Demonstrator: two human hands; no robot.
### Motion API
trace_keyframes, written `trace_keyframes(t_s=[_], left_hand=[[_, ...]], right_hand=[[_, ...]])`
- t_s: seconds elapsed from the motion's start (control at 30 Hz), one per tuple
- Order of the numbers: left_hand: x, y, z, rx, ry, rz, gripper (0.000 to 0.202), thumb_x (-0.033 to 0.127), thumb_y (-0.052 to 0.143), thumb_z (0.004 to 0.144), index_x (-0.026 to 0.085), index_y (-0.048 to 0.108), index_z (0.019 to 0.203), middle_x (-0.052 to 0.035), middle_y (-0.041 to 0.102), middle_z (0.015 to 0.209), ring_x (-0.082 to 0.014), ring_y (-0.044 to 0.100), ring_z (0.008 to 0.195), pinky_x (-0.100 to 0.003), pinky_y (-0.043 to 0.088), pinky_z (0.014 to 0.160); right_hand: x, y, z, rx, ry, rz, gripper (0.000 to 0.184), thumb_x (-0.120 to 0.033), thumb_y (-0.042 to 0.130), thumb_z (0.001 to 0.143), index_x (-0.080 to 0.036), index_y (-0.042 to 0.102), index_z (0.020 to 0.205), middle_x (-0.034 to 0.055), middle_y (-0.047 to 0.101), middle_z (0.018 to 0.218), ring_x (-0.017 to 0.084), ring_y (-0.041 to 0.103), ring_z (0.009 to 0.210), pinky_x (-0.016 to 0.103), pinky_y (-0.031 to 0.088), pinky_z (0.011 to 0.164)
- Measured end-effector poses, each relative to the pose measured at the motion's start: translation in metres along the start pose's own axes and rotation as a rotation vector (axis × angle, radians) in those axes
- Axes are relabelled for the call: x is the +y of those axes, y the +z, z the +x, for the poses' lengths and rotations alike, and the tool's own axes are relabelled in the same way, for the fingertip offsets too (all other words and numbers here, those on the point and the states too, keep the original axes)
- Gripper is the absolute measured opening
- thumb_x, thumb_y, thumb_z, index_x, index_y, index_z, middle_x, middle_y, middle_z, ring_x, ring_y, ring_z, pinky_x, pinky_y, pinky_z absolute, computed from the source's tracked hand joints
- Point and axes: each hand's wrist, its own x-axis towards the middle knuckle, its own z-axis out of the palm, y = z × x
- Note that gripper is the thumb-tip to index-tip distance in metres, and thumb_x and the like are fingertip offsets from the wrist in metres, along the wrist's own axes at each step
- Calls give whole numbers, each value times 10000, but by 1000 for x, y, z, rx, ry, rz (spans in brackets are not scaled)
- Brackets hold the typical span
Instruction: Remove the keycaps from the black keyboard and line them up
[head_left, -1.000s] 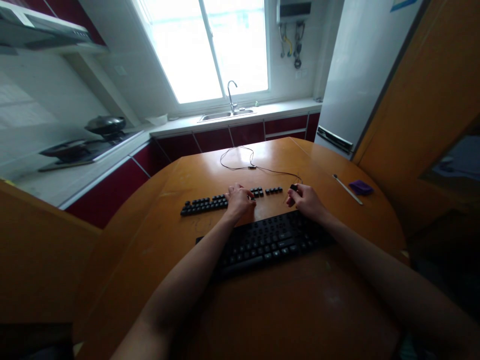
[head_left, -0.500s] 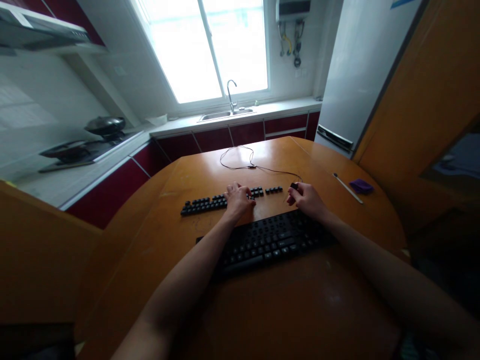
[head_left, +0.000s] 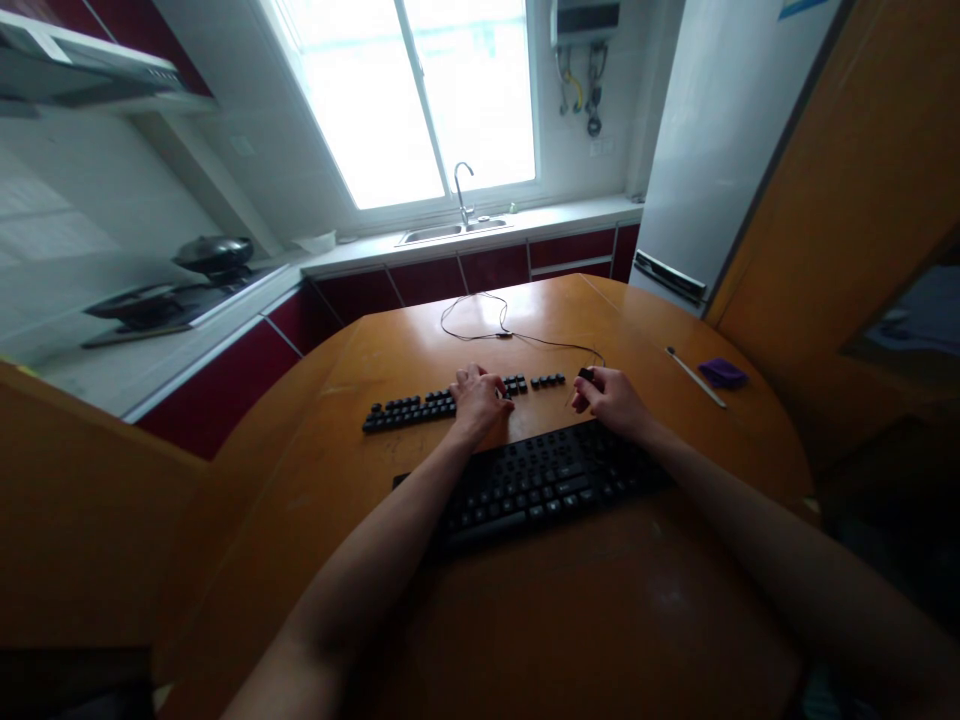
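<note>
Loose black keycaps (head_left: 409,410) lie in rows on the wooden table, behind a black keyboard (head_left: 517,485) whose far rows lack their caps. My left hand (head_left: 478,400) rests at the keycap rows, fingers bent, with thumb and forefinger closed about a dark keycap that they partly hide. In my right hand (head_left: 611,395), over the keyboard's far right edge, is a small black-handled keycap puller (head_left: 586,374); thin wires show below the fingers. A short row of keycaps (head_left: 547,380) lies between the hands. My forearms cover parts of the keyboard.
A thin cable (head_left: 504,334) loops across the back of the table (head_left: 360,340). On the right lie a slim white brush (head_left: 697,378) and a purple cloth (head_left: 722,373). Beyond stand a sink (head_left: 435,232), a stove (head_left: 187,305) and a fridge (head_left: 705,150).
Both hands stay nearly in place. My right hand and the keycap puller have shifted very slightly left; the keyboard and the keycap rows look the same.
</note>
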Motion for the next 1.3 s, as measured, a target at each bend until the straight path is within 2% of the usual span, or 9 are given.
trace_keyframes(t_s=[0.17,0.57,0.87,1.3], left_hand=[[2,-2,-3,46,13,63,273,453,810,715,247,736,879,-92,548,1157,-329,427,1145,-426,368,907],[2,-1,-3,26,17,45,190,426,800,729,270,745,823,-73,560,1137,-303,434,1131,-400,367,881],[-1,-4,-2,0,6,42,220,430,791,718,259,746,848,-92,566,1138,-328,444,1128,-420,377,890],[-3,-2,0,5,7,57,257,442,784,727,251,724,888,-84,558,1138,-315,450,1137,-413,376,890]], right_hand=[[-3,0,0,-12,5,-3,276,-357,547,923,-165,599,732,94,726,714,183,688,617,267,499,570],[-7,-1,-1,-16,-8,-3,278,-346,537,926,-164,603,727,87,725,703,174,684,607,260,489,564],[-6,-2,-1,-31,-6,0,276,-357,538,929,-160,609,751,93,732,735,175,687,626,266,497,583],[-9,-3,-2,-21,-17,-4,265,-346,535,922,-162,605,744,87,727,709,171,683,612,265,498,580]])
